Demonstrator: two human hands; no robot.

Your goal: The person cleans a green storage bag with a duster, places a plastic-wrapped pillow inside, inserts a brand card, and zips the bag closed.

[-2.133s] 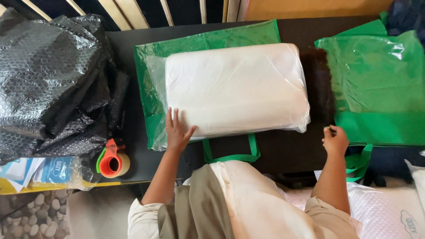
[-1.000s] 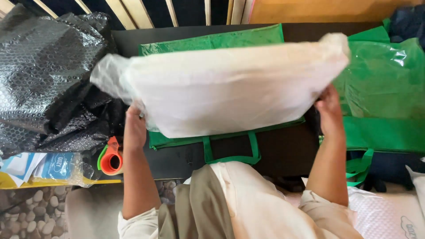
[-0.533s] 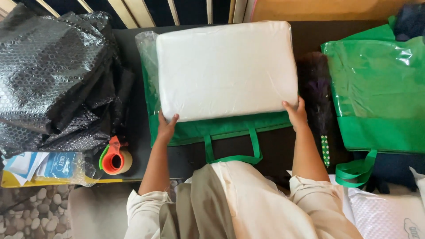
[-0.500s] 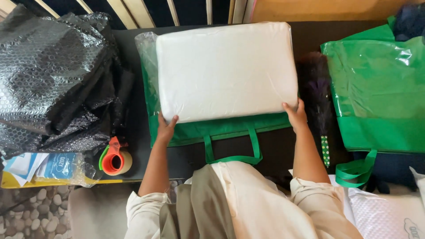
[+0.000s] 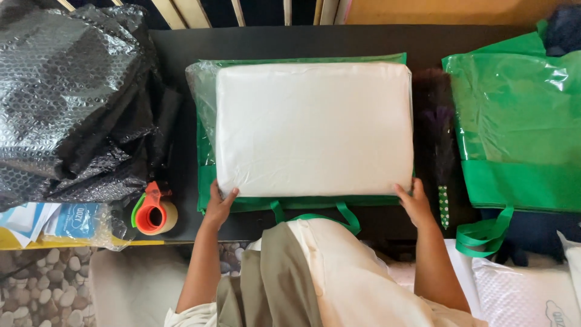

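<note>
1. Looking down from the head camera, the left hand (image 5: 219, 204) grips the near left corner of a white pillow (image 5: 315, 128) wrapped in clear plastic, and the right hand (image 5: 415, 203) grips the near right corner; the hands are well apart, each clamped on the pillow's near edge.
2. The pillow lies flat on a green bag (image 5: 302, 203) on the dark table (image 5: 302, 41), its handle loop pointing toward the person.
3. Left of it sits a heap of black bubble wrap (image 5: 72, 97), with an orange tape dispenser (image 5: 151, 213) near the left hand.
4. Another green bag (image 5: 520, 127) lies to the right.
5. The slick plastic could slip in the fingers, and the pillow could slide off the bag beneath.
</note>
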